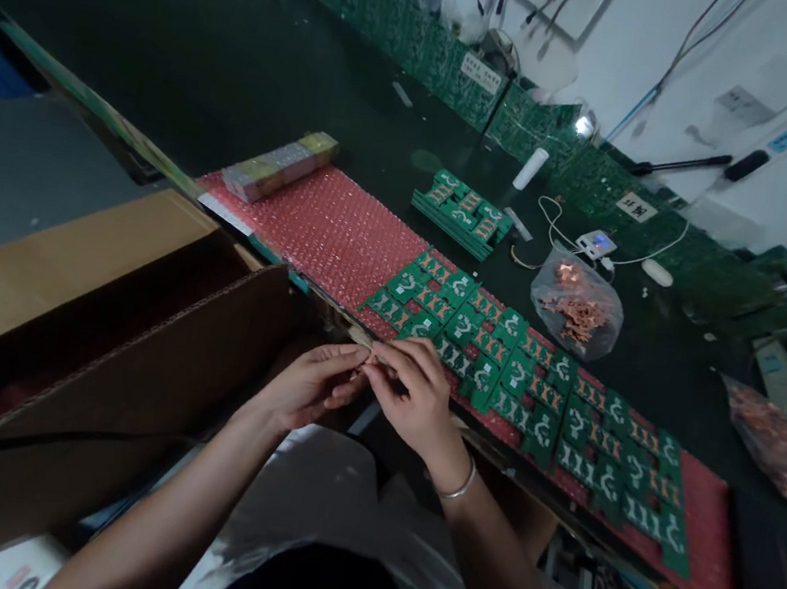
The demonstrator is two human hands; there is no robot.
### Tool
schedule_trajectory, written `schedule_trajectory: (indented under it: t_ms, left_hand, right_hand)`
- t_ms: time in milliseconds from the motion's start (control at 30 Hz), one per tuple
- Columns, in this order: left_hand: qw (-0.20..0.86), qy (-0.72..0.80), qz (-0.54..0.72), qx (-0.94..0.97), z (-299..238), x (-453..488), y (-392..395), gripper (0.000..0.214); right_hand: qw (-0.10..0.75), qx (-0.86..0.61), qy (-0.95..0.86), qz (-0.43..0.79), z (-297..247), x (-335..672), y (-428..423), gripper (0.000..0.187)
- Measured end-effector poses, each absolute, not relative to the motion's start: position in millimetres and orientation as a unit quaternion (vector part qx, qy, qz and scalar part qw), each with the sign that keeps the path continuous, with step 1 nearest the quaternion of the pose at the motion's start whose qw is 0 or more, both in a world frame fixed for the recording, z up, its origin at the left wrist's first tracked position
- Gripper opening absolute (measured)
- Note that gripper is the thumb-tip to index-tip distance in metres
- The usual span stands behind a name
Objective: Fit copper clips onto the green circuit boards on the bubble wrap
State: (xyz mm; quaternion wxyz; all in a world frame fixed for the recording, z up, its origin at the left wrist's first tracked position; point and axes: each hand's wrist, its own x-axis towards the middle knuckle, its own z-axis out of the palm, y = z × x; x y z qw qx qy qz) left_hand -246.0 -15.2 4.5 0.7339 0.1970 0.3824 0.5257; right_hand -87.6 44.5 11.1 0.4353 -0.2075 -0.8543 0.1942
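Boards [536, 391] just beyond, row running rightward, nearest right hand [413, 398]; left hand [307, 387] meeting it, both pinching small piece [369, 360], unidentifiable.

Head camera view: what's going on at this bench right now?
A person's left hand and right hand meet at the near edge of the dark bench, fingertips pinched together over something too small to make out. Just beyond them, small green printed circuit boards lie in rows on a pink-red bubble-wrap sheet. Farther back sit a clear plastic bag of copper-coloured parts and a short stack of green boards. An open brown cardboard box stands to the left.
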Motion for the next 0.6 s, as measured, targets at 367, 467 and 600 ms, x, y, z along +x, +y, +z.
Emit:
schedule_trajectory:
  t_ms: [367,467,600]
  left_hand:
    - [0.593,0.506,0.552,0.295,3,-251,-7,0.043]
    - [0.577,0.522,0.542,0.319,8,-254,-7,0.043]
    - [0.546,0.531,0.559,0.328,9,-256,-6,0.041]
  right_hand:
    - [0.374,-0.207,-0.89,0.156,14,-87,52,0.014]
    - [0.355,-0.199,-0.901,0.151,15,-90,54,0.014]
    - [0.354,-0.212,-0.897,0.161,14,-97,61,0.012]
